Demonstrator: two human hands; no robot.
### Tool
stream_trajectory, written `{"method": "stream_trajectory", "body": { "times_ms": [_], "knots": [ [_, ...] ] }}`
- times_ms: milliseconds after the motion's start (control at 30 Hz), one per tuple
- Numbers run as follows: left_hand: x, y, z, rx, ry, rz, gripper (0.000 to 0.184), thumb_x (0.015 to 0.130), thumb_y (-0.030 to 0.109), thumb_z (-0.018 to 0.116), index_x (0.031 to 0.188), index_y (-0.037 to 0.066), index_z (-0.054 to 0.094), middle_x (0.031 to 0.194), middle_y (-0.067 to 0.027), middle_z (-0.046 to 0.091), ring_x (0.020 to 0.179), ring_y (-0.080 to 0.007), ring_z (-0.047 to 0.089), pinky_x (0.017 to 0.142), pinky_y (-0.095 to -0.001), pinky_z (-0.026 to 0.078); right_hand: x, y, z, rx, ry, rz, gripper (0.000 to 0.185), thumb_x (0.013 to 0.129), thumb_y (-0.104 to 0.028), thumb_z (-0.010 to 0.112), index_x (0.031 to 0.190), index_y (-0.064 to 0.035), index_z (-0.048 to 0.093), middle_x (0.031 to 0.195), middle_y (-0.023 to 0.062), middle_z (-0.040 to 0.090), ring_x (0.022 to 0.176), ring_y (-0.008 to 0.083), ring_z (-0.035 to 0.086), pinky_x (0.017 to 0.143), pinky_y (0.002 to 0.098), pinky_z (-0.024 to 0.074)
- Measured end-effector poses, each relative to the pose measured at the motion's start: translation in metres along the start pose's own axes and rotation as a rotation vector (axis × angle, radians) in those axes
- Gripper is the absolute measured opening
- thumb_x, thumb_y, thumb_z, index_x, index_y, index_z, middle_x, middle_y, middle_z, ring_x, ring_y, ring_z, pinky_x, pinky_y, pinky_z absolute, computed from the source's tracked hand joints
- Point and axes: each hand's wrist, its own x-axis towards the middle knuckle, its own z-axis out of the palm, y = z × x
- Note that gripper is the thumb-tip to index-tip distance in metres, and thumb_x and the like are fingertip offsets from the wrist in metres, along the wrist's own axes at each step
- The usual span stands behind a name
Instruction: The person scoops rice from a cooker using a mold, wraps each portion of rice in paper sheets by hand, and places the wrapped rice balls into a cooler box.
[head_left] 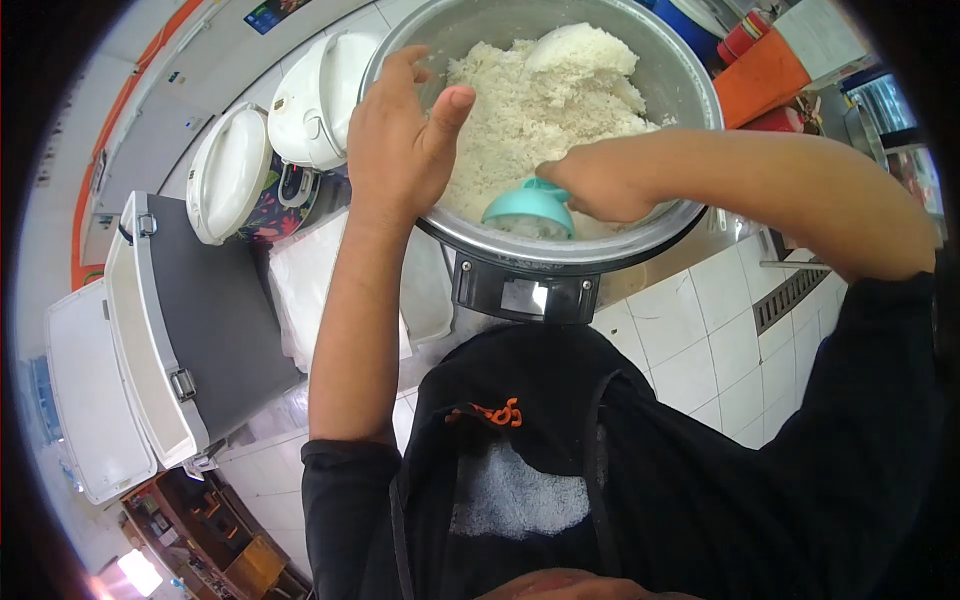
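Note:
A large round metal pot with a dark base holds a heap of white cooked rice, piled higher at the back right. My right hand is wrapped round the handle of a turquoise scoop. The scoop's bowl sits in the rice near the pot's front edge. My left hand is at the pot's left rim, thumb up and apart from the fingers, with nothing visible in it.
Two white-lidded cookers stand left of the pot. Below them are white sheets and an open grey box. An orange object is at the upper right. The floor is white tile with a drain grate.

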Motion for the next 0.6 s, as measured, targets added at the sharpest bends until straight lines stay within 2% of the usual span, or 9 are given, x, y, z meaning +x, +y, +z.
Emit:
{"method": "stream_trajectory", "body": {
  "times_ms": [200,267,333,367,433,500,533,567,600],
  "knots": [
    [-0.001,-0.001,-0.001,0.007,-0.004,-0.003,0.086,0.089,0.076,0.04,0.125,-0.001,0.053,0.111,-0.0223,0.064,0.105,-0.0402,0.06,0.091,-0.0451,0.046,-0.04,-0.012,-0.028,0.047,0.019,0.051,0.04,0.093,-0.009,0.053,0.132,0.0028,0.05,0.105,0.0275,0.067,0.1,0.041,0.065,0.089,0.0477,0.0487],
    [-0.002,-0.005,-0.004,-0.086,0.047,0.076,0.087,0.094,0.075,0.027,0.13,-0.001,0.051,0.119,-0.0193,0.063,0.105,-0.0328,0.061,0.092,-0.0387,0.045,-0.044,0.001,-0.023,0.066,0.022,0.046,0.039,0.093,-0.008,0.052,0.131,0.003,0.051,0.106,0.0274,0.067,0.101,0.0404,0.065,0.091,0.0476,0.0483],
    [-0.01,-0.025,-0.009,-0.053,0.215,0.135,0.086,0.095,0.074,0.028,0.129,-0.001,0.051,0.121,-0.0177,0.06,0.109,-0.0307,0.058,0.094,-0.0385,0.043,-0.044,0.029,-0.016,0.239,0.257,-0.149,0.026,0.095,-0.013,0.053,0.115,0.0006,0.061,0.088,0.018,0.067,0.075,0.0264,0.066,0.08,0.0411,0.052],
    [-0.017,-0.038,-0.013,-0.023,0.376,0.214,0.085,0.095,0.073,0.028,0.129,-0.001,0.052,0.124,-0.0162,0.058,0.113,-0.0287,0.055,0.096,-0.0383,0.041,-0.049,0.025,-0.024,0.223,0.242,-0.162,0.026,0.095,-0.013,0.053,0.115,0.0006,0.061,0.088,0.018,0.067,0.075,0.0264,0.066,0.08,0.0411,0.052],
    [-0.047,-0.08,-0.041,-0.056,0.391,0.169,0.072,0.095,0.065,0.043,0.123,-0.001,0.054,0.121,-0.0185,0.056,0.114,-0.0345,0.051,0.099,-0.0406,0.039,-0.067,0.005,-0.047,0.704,0.192,0.234,0.027,0.096,-0.019,0.055,0.113,0.0008,0.062,0.073,0.0081,0.061,0.052,0.0128,0.055,0.08,0.0359,0.0516],
    [-0.099,-0.139,-0.077,-0.049,0.375,0.006,0.06,0.096,0.053,0.054,0.123,-0.001,0.055,0.119,-0.0183,0.057,0.112,-0.033,0.054,0.098,-0.0401,0.04,-0.076,-0.003,-0.05,0.809,0.344,0.271,0.03,0.097,-0.024,0.056,0.113,0.0003,0.061,0.066,0.0023,0.056,0.042,0.0065,0.044,0.066,0.0286,0.0518],
    [-0.132,-0.17,-0.095,-0.028,0.349,-0.117,0.053,0.095,0.045,0.06,0.123,0.0,0.056,0.119,-0.0179,0.058,0.111,-0.0321,0.055,0.098,-0.0399,0.041,-0.077,-0.003,-0.041,0.834,0.496,0.218,0.031,0.096,-0.026,0.056,0.111,0.0008,0.06,0.063,0.0028,0.055,0.041,0.0083,0.045,0.046,0.0225,0.0432],
    [-0.165,-0.193,-0.114,0.102,0.288,-0.229,0.049,0.092,0.037,0.066,0.123,0.0,0.056,0.118,-0.0181,0.059,0.111,-0.0326,0.055,0.099,-0.04,0.041,-0.076,0.015,-0.028,0.843,0.616,0.021,0.032,0.096,-0.027,0.056,0.111,0.0019,0.059,0.06,0.0032,0.055,0.036,0.0101,0.042,0.045,0.0246,0.0435],
    [-0.198,-0.21,-0.132,0.239,0.221,-0.347,0.047,0.089,0.029,0.071,0.123,0.0,0.056,0.117,-0.0183,0.059,0.111,-0.0331,0.056,0.099,-0.04,0.041,-0.087,0.014,-0.03,0.957,0.495,0.019,0.037,0.098,-0.029,0.054,0.115,0.004,0.057,0.063,0.0037,0.06,0.041,0.0113,0.048,0.054,0.0285,0.0492]
  ]
}}
